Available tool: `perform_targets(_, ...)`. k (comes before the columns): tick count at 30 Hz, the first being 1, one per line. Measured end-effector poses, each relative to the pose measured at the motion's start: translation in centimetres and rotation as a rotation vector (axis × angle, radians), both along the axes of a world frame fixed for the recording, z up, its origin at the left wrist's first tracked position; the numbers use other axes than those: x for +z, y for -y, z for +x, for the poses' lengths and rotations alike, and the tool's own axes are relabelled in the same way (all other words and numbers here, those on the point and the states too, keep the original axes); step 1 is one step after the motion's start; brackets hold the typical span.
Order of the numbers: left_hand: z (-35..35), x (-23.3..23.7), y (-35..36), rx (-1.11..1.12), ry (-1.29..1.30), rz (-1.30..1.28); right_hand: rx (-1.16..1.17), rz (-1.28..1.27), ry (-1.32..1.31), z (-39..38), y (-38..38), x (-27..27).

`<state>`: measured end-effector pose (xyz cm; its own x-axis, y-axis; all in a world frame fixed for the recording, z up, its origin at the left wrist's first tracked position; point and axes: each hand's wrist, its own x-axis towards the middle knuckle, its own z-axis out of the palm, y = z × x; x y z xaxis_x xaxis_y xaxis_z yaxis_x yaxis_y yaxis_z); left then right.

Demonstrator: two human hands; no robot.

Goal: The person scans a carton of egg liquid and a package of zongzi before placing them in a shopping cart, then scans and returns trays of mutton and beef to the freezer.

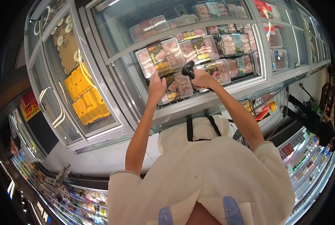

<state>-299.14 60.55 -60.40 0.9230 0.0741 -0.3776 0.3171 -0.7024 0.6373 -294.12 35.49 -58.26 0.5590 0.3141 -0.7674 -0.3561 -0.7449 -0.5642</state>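
Note:
In the head view, my left hand point(157, 87) is at the lower edge of a clear meat tray point(171, 51) with a black and gold label. Its fingers are stretched out and touch the tray rather than visibly wrapping it. Below that lies another meat tray point(184, 85), partly covered by my hand. My right hand point(202, 79) is closed round a black handheld barcode scanner point(188, 69), its head raised above the trays. Just behind the scanner sits a similar meat tray point(208, 48), and one more tray point(222, 71) lies to the right of my right hand.
The trays sit in a freezer case with a metal front rail point(227, 92) and sliding glass lids point(137, 22). Yellow packs point(87, 99) fill the case on the left. A wire shopping cart point(274, 120) stands at right, with a person in dark clothes point(313, 122) beyond.

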Motion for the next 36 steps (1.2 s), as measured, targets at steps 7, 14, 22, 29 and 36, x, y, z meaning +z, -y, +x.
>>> perform_targets(7,14.3,11.9,9.6,-0.315,0.912,0.074,-0.242,0.092,0.505,-6.3,5.1,12.5)
perform_targets(14,19.1,8.1,13.5,-0.604,0.907,0.409,-0.671,0.159,0.443,-22.7,8.9,22.6)
perform_targets(22,16.1,9.7,14.9,-0.736,0.759,0.524,-1.343,-0.035,0.430,-39.3,9.7,22.3)
perform_targets(29,4.9,8.6,16.5,-0.821,0.771,0.345,-1.359,-0.679,0.732,-47.5,9.8,14.8)
perform_targets(36,-4.5,9.8,18.5,-0.826,0.627,0.233,-1.261,-0.977,0.915,-51.4,11.3,10.9)
